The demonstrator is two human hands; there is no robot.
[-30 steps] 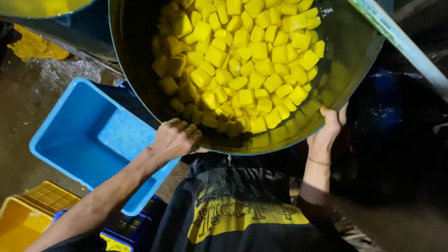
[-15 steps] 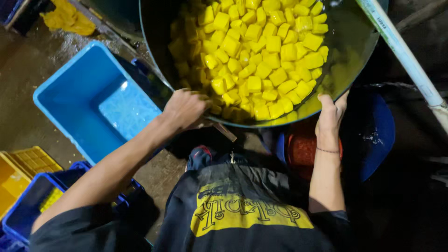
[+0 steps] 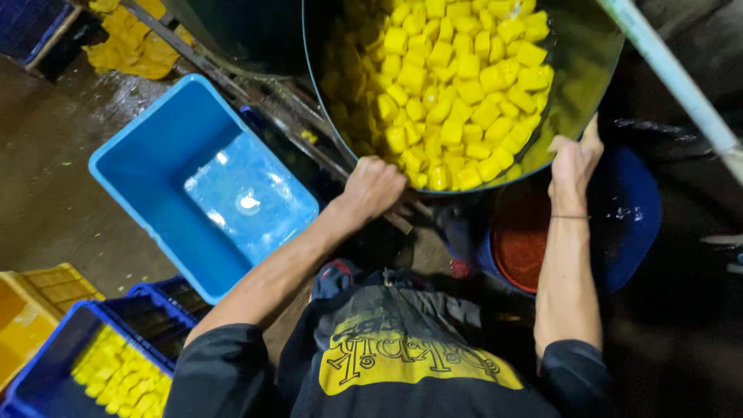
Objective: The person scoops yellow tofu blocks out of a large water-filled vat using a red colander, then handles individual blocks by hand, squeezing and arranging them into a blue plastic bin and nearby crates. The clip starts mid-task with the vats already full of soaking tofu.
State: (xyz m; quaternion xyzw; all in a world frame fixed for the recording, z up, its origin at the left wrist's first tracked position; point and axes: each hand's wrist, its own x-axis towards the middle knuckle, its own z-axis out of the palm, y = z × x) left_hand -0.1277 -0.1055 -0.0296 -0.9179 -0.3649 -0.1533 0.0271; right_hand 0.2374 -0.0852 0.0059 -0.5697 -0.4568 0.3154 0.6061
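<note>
The upper part of the large metal basin [image 3: 576,93] is cut off by the top edge. The fingertips of the left hand [image 3: 375,186] are hidden under its rim. The red bucket [image 3: 520,236] is partly covered by the right hand's [image 3: 573,159] forearm. The blue crate [image 3: 54,364] with yellow cubes [image 3: 116,371] is cut by the bottom edge.

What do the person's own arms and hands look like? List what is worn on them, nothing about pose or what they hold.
Both forearms are bare. Dark sleeves are pushed up to about the elbows on both arms. The left hand is bare, with no glove, ring or band visible. The right hand is also bare; a thin dark band circles its wrist. No watch or markings are visible.
</note>
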